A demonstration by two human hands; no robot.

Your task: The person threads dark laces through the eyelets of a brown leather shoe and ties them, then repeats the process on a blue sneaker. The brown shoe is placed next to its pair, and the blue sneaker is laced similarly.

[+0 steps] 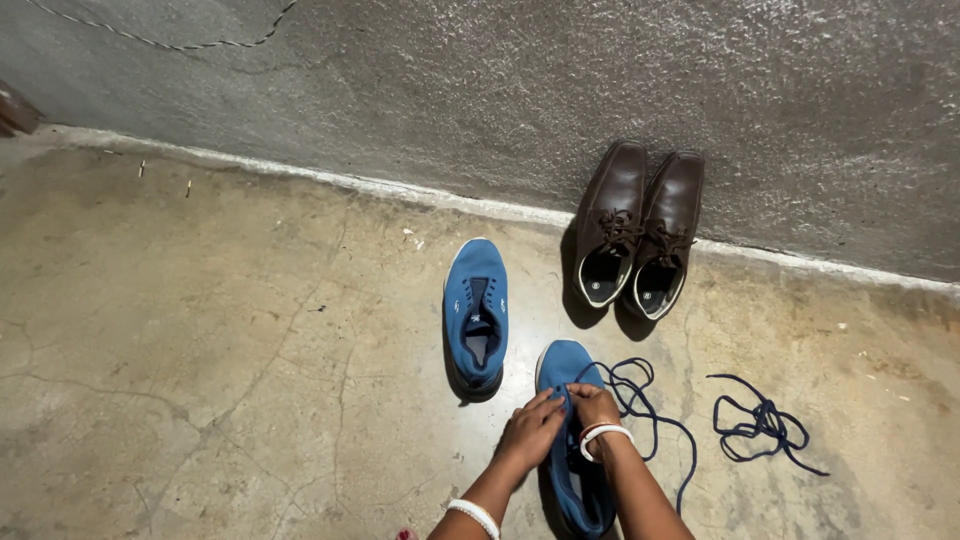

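Landmark: the near blue shoe (pixel 572 440), lying on the concrete floor (pixel 220 380) with its toe pointing toward the wall (pixel 500 90).
Far blue shoe (pixel 476 312): just left of the landmark and a little farther out, toe also toward the wall, no lace in its eyelets, apart from both hands.
Left hand (pixel 530 432): on the left side of the landmark's upper, fingers (pixel 548 402) bunched together and pinched at the lacing area near the toe; a white band sits on that forearm.
Right hand (pixel 596 408): on the right side of the landmark, fingers curled together against the left hand's, pinched on the dark blue lace (pixel 640 400); a white band circles the wrist.
Dark blue lace: runs from the pinch out in loops on the floor just right of the landmark.
Brown shoes (pixel 640 232): a laced pair beyond and right of the landmark, side by side, toes against the wall.
Loose lace (pixel 762 425): a second dark blue one, tangled on the floor well right of the landmark.
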